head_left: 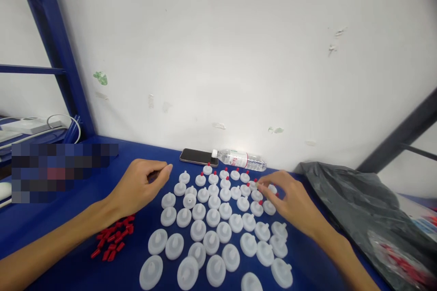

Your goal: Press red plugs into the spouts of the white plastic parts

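Now the right hand is reaching in at the far right side of the white lids. Its grip is looking narrow, with the thumb and pointing finger coming close together at one lid that is wearing a red cap. The fingertips are hiding part of it, so I'm not able to tell if they are pinching it or just touching it.

The left hand is hovering over the desk, to the left of the lids. Its thumb and pointing finger are making a small ring, and the tips are almost meeting. I'm not able to tell if something tiny is hiding between them.

Lots of round lids are sitting in crooked rows. Some at the back and on the right are wearing red caps, and the ones nearer the front are showing their white spouts. A pile of loose red caps is lying just beside the left arm.

By the wall, a black phone and a clear bottle are lying down. A dark gray bag is spreading out past the right arm, and a see-through bag of red bits is resting on it.
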A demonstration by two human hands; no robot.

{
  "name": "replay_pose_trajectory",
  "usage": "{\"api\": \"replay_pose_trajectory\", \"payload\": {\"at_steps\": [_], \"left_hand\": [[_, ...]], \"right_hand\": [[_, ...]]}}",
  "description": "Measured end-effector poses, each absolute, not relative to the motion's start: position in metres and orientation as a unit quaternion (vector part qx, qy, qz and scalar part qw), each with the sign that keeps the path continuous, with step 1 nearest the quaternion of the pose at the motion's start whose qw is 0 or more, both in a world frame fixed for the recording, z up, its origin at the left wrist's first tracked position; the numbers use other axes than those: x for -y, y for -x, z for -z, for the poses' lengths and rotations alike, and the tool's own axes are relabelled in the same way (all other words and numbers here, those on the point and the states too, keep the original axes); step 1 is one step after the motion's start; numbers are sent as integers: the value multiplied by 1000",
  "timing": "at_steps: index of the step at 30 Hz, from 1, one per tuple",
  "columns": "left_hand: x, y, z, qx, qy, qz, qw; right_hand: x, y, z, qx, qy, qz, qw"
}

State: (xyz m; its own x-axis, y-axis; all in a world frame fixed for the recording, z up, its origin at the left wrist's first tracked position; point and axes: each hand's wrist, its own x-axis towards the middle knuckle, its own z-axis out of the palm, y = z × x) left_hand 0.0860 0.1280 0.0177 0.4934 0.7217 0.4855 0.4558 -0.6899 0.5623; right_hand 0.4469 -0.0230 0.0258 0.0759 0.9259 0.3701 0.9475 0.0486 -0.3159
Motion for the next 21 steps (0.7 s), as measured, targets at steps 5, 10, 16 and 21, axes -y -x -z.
{"api": "replay_pose_trajectory", "payload": {"at_steps": [5, 10, 16, 21], "left_hand": [[-135, -84, -29, -360, -889, -255, 123], [-148, -62, -45, -356, -916, -98, 156], [-157, -35, -59, -349, -905, 50, 239], [-161, -33, -57, -327, -900, 77, 278]], "right_hand": [[23, -431, -17, 732, 647, -15, 214], [18, -436, -2, 743, 637, 0, 204], [15, -432, 5, 744, 635, 19, 210], [17, -428, -1, 747, 620, 36, 238]]}}
